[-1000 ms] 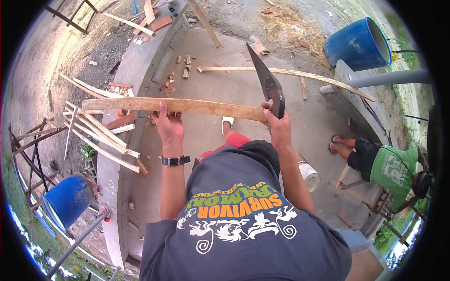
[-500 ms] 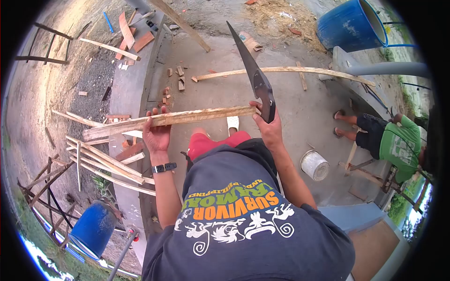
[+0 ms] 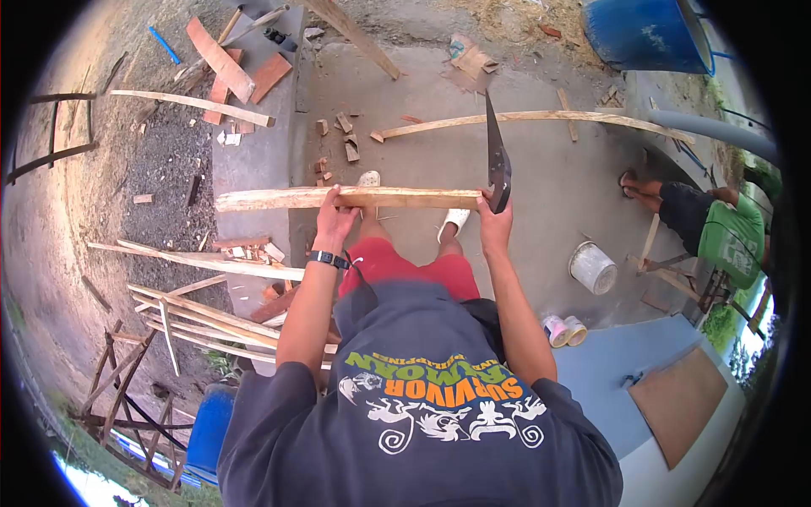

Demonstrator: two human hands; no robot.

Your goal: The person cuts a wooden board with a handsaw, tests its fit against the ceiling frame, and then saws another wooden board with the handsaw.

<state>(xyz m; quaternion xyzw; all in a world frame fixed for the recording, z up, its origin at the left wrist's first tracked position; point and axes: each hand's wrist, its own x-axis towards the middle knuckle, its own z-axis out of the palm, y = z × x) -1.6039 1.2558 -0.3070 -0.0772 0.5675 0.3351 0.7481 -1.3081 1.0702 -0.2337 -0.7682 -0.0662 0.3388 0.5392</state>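
Observation:
A wooden plank [image 3: 397, 198] lies level across both of my hands. My left hand [image 3: 335, 221], with a dark watch at the wrist, grips it from below near its middle. At the plank's right end is my right hand [image 3: 495, 221], closed on the handle of a black-bladed saw [image 3: 497, 156] and touching the wood too. The saw's blade points up and away from me, its tip over the concrete floor. Below the plank show red shorts and white shoes.
A long plank [image 3: 541, 117] crosses the floor ahead. More planks [image 3: 207, 317] are piled on the left ledge. A co-worker in green [image 3: 733, 241] bends at the right. A white bucket [image 3: 593, 268] stands on the floor, with a blue barrel [image 3: 646, 35] beyond.
The view has shifted. The plank, earlier slanting, is now level, and my left hand has moved nearer to its middle. The saw's blade stands more upright.

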